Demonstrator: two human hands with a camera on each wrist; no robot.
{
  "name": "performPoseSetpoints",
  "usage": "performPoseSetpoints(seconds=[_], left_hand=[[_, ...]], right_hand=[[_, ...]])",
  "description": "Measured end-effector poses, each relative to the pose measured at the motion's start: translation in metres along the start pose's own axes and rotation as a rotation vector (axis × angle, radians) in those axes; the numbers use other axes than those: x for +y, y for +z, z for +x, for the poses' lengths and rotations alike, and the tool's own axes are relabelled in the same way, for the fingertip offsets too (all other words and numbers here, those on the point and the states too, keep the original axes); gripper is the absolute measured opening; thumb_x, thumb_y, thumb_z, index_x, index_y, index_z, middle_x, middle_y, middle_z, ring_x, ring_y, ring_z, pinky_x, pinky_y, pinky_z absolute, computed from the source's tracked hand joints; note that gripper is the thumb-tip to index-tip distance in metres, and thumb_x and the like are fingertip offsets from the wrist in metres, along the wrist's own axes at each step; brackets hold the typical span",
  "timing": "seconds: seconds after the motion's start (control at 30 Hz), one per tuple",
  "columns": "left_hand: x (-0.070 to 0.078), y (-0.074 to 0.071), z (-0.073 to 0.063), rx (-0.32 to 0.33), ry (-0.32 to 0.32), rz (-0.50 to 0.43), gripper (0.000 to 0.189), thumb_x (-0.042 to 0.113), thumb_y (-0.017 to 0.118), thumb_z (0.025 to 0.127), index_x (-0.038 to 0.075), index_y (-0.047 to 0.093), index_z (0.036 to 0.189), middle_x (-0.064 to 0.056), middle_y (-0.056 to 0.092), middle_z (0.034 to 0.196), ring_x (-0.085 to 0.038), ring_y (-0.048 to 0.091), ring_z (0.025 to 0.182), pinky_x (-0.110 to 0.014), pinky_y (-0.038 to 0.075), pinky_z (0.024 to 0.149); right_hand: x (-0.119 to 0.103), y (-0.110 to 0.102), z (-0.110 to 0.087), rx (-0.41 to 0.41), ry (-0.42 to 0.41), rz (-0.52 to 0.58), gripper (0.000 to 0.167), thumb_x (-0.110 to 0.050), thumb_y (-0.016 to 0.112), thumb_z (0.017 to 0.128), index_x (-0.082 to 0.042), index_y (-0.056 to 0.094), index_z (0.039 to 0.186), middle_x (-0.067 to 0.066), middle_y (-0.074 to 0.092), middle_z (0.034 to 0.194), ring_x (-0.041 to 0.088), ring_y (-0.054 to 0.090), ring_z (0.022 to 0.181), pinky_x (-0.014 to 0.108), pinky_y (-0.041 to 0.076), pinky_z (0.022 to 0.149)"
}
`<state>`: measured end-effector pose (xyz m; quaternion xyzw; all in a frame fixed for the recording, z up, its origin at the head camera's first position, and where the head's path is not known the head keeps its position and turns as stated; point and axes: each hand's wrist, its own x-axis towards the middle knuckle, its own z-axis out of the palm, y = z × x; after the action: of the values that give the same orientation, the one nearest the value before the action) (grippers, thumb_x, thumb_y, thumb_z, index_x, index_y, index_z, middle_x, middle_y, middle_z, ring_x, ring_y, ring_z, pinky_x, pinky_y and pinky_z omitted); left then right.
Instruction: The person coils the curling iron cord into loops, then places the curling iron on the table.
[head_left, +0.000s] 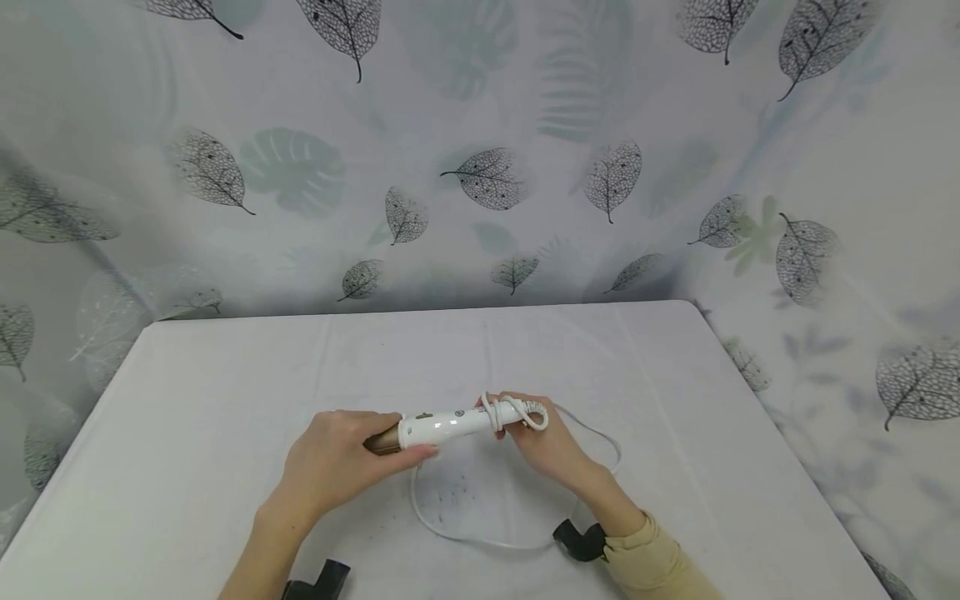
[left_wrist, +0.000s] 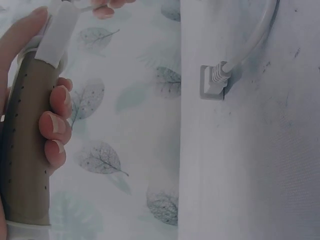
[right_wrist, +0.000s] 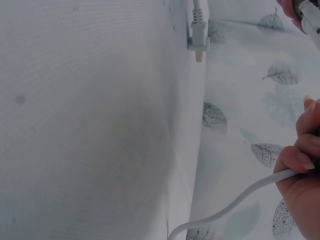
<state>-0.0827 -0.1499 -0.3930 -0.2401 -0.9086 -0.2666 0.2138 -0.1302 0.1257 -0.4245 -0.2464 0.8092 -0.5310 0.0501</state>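
A hair styling iron with a glossy white handle and a bronze barrel lies slantwise between both hands, above the table. My left hand grips its barrel, which has rows of small holes, fingers curled round the side and thumb towards the handle. Loops of white power cord are wound round the handle's right end. There my right hand holds the cord, its fingers curled; in the right wrist view the cord runs into that hand under a fingertip. The handle partly hides the right fingers.
The loose cord curves across the white-covered table in front of the hands. Its plug shows in the left wrist view. Leaf-printed curtains stand behind and beside the table. Black wrist mounts are on both arms.
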Motion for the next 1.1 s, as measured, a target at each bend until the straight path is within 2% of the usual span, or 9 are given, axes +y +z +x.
performPoseSetpoints(seconds=[0.1,0.2,0.4,0.53,0.7,0.77,0.9,0.97,1.1], left_hand=[[0.0002,0.0,-0.0005,-0.012,-0.059,0.023,0.052,0.059,0.081,0.074,0.031,0.039,0.06,0.023,0.016,0.06,0.007,0.016,0.054,-0.014,0.01,0.049],[0.0009,-0.0005,-0.0003,-0.036,-0.128,0.028,0.048,0.06,0.081,0.074,0.033,0.044,0.061,0.023,0.017,0.059,0.006,0.019,0.053,-0.017,0.012,0.048],[0.0,-0.0012,0.0,-0.05,-0.231,0.035,0.041,0.062,0.078,0.076,0.033,0.052,0.064,0.022,0.021,0.057,0.003,0.025,0.052,-0.02,0.018,0.046],[-0.0007,0.0,-0.0004,-0.054,-0.249,0.011,0.036,0.062,0.078,0.076,0.033,0.057,0.068,0.022,0.023,0.056,0.003,0.027,0.052,-0.02,0.019,0.046],[-0.0002,0.0017,-0.0014,-0.078,-0.262,-0.022,0.037,0.062,0.077,0.078,0.032,0.056,0.067,0.022,0.023,0.056,0.003,0.026,0.052,-0.019,0.019,0.047],[0.0002,0.0025,-0.0015,-0.08,-0.262,-0.026,0.035,0.062,0.076,0.078,0.032,0.06,0.068,0.023,0.025,0.056,0.003,0.027,0.052,-0.019,0.02,0.046],[-0.0001,0.0034,-0.0003,-0.048,-0.262,0.006,0.032,0.06,0.078,0.077,0.032,0.064,0.071,0.022,0.024,0.055,0.003,0.027,0.051,-0.02,0.02,0.045],[-0.0008,0.0039,0.0008,-0.035,-0.27,0.033,0.033,0.06,0.079,0.076,0.032,0.063,0.07,0.02,0.022,0.054,0.002,0.026,0.05,-0.02,0.019,0.045],[-0.0015,0.0055,0.0021,-0.054,-0.295,0.054,0.035,0.06,0.077,0.079,0.027,0.067,0.072,0.017,0.023,0.053,0.0,0.027,0.05,-0.021,0.02,0.045]], right_hand=[[-0.0018,0.0008,-0.0003,0.01,0.032,-0.054,0.019,-0.001,0.054,0.099,-0.007,0.069,0.089,0.0,0.059,0.069,0.007,0.043,0.065,0.024,0.038,0.063],[-0.0017,0.0012,0.0,0.019,-0.024,-0.109,0.023,0.004,0.054,0.096,-0.008,0.062,0.079,-0.003,0.056,0.068,0.009,0.045,0.065,0.025,0.04,0.065],[-0.0003,-0.0008,0.0013,0.001,-0.123,-0.124,0.015,0.0,0.058,0.098,-0.007,0.071,0.095,-0.003,0.054,0.069,0.012,0.047,0.065,0.022,0.039,0.061],[0.0003,-0.0019,0.0013,-0.009,-0.126,-0.135,0.014,-0.001,0.058,0.098,-0.007,0.071,0.097,-0.005,0.053,0.069,0.006,0.045,0.066,0.021,0.039,0.06],[0.0006,-0.0008,0.0024,-0.05,-0.154,-0.113,0.013,0.0,0.059,0.097,-0.007,0.07,0.096,-0.003,0.053,0.069,0.006,0.046,0.066,0.022,0.04,0.061],[-0.0001,0.0,0.0024,-0.062,-0.162,-0.115,0.013,0.001,0.059,0.097,-0.005,0.069,0.093,-0.004,0.052,0.068,0.005,0.045,0.065,0.021,0.04,0.06],[-0.0033,0.0006,0.0015,-0.053,-0.164,-0.153,0.014,0.003,0.059,0.096,-0.005,0.069,0.089,-0.006,0.05,0.066,0.002,0.042,0.062,0.02,0.039,0.057],[-0.0052,0.0007,0.0014,-0.049,-0.161,-0.17,0.019,0.003,0.059,0.097,-0.008,0.066,0.082,-0.007,0.049,0.066,0.001,0.04,0.06,0.02,0.039,0.058],[-0.0082,0.0009,0.0005,-0.041,-0.171,-0.202,0.021,0.003,0.059,0.096,-0.01,0.064,0.08,-0.007,0.048,0.065,0.0,0.039,0.059,0.02,0.039,0.057]])
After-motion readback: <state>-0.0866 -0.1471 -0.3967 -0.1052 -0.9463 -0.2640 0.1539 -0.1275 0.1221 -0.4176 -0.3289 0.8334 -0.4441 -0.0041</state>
